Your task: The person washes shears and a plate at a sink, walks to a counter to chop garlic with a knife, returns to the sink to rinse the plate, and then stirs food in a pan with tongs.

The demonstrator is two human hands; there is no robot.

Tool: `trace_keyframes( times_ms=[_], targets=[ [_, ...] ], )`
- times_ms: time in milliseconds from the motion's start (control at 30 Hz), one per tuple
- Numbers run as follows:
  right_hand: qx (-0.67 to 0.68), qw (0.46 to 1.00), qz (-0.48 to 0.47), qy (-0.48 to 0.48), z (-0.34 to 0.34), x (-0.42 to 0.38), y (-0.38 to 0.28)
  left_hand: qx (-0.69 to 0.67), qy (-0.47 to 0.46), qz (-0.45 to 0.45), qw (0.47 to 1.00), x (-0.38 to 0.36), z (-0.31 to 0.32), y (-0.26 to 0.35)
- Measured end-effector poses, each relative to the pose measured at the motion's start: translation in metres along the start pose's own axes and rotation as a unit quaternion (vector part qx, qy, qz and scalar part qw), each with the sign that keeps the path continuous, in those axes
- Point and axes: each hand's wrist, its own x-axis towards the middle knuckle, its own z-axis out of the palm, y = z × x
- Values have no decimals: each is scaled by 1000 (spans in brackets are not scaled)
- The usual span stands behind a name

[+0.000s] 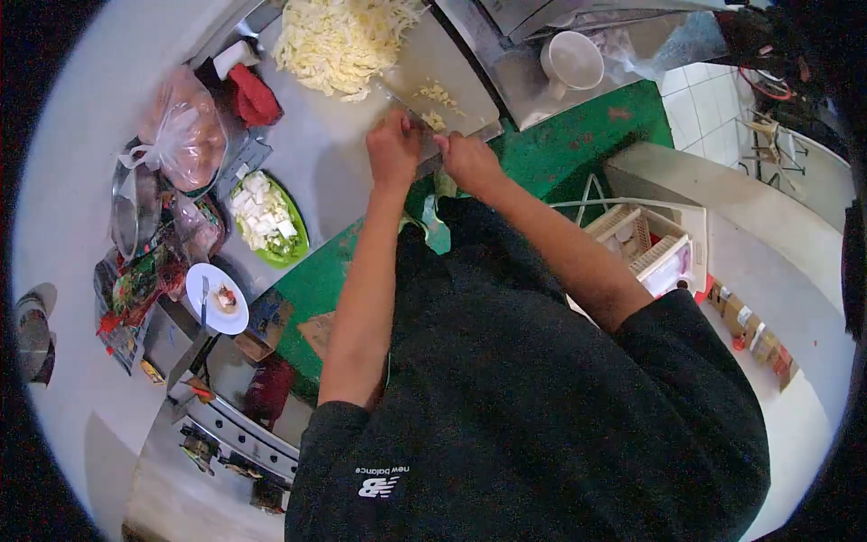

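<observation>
Near the front edge of the metal table (339, 190), my left hand (394, 149) is closed, with its fingers curled at the fingertips. Just to its right, my right hand (470, 165) is closed too, and the two almost meet. What they hold between them is too small and blurred to make out. A thin dark line, possibly a blade, runs up and left from between the hands. Beyond them lies a large pile of pale yellow shreds (339, 41), with small scraps (440, 95) to its right.
On the left are a green tray (298, 237) of white cubes, a white plate (226, 318) with a utensil, a red cloth (255, 95) and a plastic bag (192, 135). A white mug (573, 61) stands upper right. A cream rack (646, 239) is beside my right arm; a stove (239, 434) is lower left.
</observation>
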Motion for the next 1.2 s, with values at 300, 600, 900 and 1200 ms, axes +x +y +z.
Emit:
trace_keyframes(
  times_ms=[300,600,900,1200],
  targets=[
    [-49,995,-77,-33,-40,-2,4,84,53,34,994,-19,-34,-7],
    [-38,995,-82,41,-16,1,25,142,-2,43,989,-24,-24,5],
    [-87,989,-111,32,-22,15,35,151,-14,24,988,-10,7,18],
    [-22,989,-137,-54,-53,18,35,52,57,5,997,-4,27,10]
  ],
)
